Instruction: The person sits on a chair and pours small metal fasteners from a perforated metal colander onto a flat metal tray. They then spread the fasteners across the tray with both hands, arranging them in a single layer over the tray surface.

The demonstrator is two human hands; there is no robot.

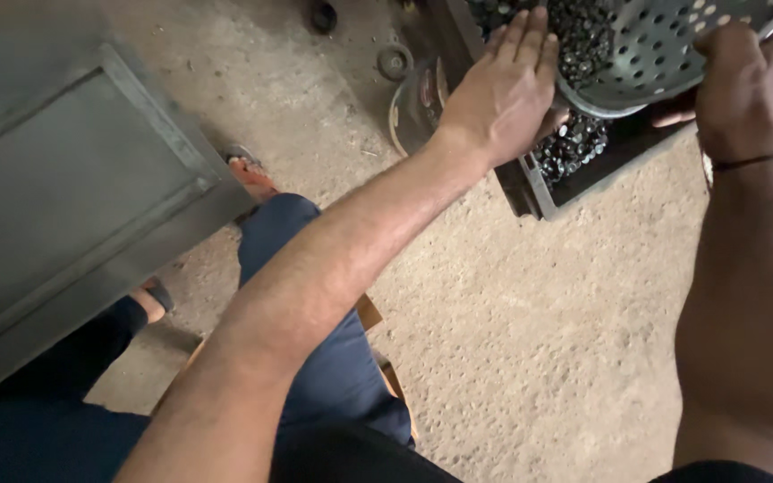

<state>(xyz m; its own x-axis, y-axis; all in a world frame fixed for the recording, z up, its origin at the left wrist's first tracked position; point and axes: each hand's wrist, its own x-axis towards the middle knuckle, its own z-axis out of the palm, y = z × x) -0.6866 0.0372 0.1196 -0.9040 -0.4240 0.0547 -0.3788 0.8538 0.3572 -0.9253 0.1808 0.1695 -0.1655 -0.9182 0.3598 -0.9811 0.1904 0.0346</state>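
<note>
While the person sits low, dark blue trousered knees [315, 358] and a sandalled foot [248, 174] fill the near ground, with a grey metal panel [73, 188] leaning at the left over the rough concrete floor [539, 340]. Both forearms stretch forward to the top edge of the view. The left hand [503, 89] lies flat and spread, fingers together and extended, pressed on a heap of small dark shiny metal pieces [583, 36] at the lip of a perforated metal bowl [664, 45]. The right hand [749, 76], a dark band at its wrist, is closed around the bowl's rim on the far right and keeps it tilted above a dark rectangular tray [574, 179], where more of the same pieces [570, 148] lie just below the bowl. To my eye, sweeping goes best with the palm kept flat and low so pieces slide over the lip into the tray rather than past its wall, and with the bowl held steady and close over the tray. Beyond the left hand, a round ring-shaped part [394, 61] and a darker round object [322, 15] rest on the floor. Much is cut off: the bowl's far side, the tray's upper end and the right hand's fingertips are out of frame or hidden under the bowl, and what the small pieces are cannot be made out.
</note>
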